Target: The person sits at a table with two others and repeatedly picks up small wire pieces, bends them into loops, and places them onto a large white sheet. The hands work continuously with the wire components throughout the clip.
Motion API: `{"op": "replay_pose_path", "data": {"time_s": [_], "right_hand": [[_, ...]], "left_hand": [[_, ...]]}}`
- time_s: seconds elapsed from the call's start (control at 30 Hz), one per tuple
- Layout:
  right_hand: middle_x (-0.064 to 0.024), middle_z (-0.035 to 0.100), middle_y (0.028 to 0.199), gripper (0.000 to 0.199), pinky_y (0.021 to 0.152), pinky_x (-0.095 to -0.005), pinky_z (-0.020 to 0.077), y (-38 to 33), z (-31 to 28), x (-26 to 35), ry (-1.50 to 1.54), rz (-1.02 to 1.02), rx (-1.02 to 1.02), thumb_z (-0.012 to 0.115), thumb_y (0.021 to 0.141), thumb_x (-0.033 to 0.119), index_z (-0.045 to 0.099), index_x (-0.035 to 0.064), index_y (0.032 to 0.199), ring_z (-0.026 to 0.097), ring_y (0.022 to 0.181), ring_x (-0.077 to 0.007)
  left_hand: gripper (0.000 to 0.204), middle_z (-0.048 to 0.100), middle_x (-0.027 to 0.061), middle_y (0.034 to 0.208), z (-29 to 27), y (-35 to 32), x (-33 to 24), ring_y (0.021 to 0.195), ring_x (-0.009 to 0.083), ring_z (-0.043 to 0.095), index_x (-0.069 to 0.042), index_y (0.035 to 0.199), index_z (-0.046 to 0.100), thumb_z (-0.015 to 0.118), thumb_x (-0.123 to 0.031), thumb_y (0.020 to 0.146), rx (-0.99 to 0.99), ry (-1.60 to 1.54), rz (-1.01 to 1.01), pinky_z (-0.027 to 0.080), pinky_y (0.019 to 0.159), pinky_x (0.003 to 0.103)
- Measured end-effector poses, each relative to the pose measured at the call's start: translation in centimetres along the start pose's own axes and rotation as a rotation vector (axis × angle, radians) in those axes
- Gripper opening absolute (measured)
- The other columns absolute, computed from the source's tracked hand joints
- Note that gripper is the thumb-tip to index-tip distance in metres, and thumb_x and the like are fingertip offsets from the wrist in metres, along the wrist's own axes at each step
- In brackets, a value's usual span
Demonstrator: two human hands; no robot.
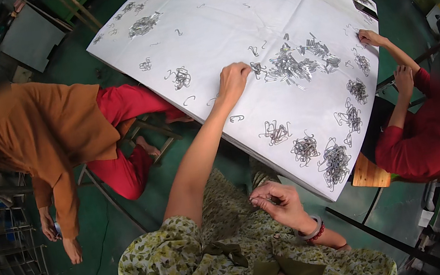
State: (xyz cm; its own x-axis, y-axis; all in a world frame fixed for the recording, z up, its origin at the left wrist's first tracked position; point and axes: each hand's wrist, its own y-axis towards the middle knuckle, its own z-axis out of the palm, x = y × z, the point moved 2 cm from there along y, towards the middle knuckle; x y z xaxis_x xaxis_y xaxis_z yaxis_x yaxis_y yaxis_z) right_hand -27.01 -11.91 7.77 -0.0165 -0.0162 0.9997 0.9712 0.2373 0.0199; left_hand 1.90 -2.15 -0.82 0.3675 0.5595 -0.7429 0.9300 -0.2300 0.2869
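Head view shows me the big white paper-covered worktop (269, 10) first, tilting away across the frame, strewn with tangled heaps of thin silvery bent-wire hooks. The densest heap of wire hooks (291, 64) lies near the middle, just beside my left hand (233, 81), which is stretched out on a long bare arm with its fingers (243, 69) curled down and pressed together onto the paper at the heap's near edge, touching or almost touching a loose hook there; I cannot tell whether one is actually pinched. Smaller clumps sit along the near corner, one a wire tangle (336, 163) by the worktop's edge. My right hand (281, 202) is held back above my lap, over the green patterned dress, thumb and forefinger pressed together as if on something thin, too small for me to make out. I judge these hooks light, stiff and springy, smooth enough to slip, and prone to snag one another, so a single piece is best taken by its curved end at the heap's fringe. People in orange (53, 128) and in red (420, 142) sit at the sides.
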Motion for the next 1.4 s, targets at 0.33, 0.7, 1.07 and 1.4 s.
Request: {"op": "replay_pose_path", "data": {"time_s": [0.33,0.7,1.07,1.4], "right_hand": [[-0.0088,0.069,0.092,0.014,0.060,-0.0236,0.0459,0.4,-1.5,-0.6,0.010,0.005,-0.090,0.066,0.083,-0.006,0.068,-0.0012,0.096,0.057,0.067,-0.0106],[-0.0079,0.068,0.092,0.018,0.060,-0.0208,0.0488,-0.1,-1.5,-1.3,0.149,0.085,-0.212,0.064,0.086,-0.004,0.068,-0.0045,0.103,0.061,0.074,-0.0095],[-0.0116,0.067,0.089,0.018,0.063,-0.0232,0.0488,-0.4,-1.1,0.0,-0.055,-0.206,-0.451,0.062,0.086,-0.006,0.063,-0.0106,0.104,0.058,0.070,-0.0126],[-0.0156,0.067,0.102,0.033,0.066,-0.0267,0.0491,-0.3,-0.8,1.5,-0.298,-0.333,-0.403,0.060,0.093,0.008,0.058,-0.0053,0.123,0.061,0.080,-0.0155]], "left_hand": [[0.010,0.065,0.0224,0.082,2.3,3.1,1.4,0.075,0.0304,0.066,0.008,0.088,0.063,0.060,0.001,0.082,-0.009,0.121,-0.018,0.055,0.072,0.039],[0.016,0.064,0.0097,0.089,-6.5,-12.9,-7.5,0.075,0.0137,0.062,0.007,0.100,0.061,0.062,-0.004,0.089,0.166,-0.949,-0.351,0.051,0.070,0.025],[0.013,0.059,0.0098,0.105,-9.8,-23.3,-15.6,0.103,0.0277,0.057,-0.001,0.090,0.063,0.066,-0.012,0.084,-0.148,-0.417,0.164,0.048,0.085,0.037],[0.012,0.062,0.0113,0.079,-10.7,-24.6,-16.6,0.082,0.0285,0.060,-0.001,0.089,0.057,0.061,-0.012,0.088,-0.314,-0.576,0.095,0.047,0.072,0.039]]}}
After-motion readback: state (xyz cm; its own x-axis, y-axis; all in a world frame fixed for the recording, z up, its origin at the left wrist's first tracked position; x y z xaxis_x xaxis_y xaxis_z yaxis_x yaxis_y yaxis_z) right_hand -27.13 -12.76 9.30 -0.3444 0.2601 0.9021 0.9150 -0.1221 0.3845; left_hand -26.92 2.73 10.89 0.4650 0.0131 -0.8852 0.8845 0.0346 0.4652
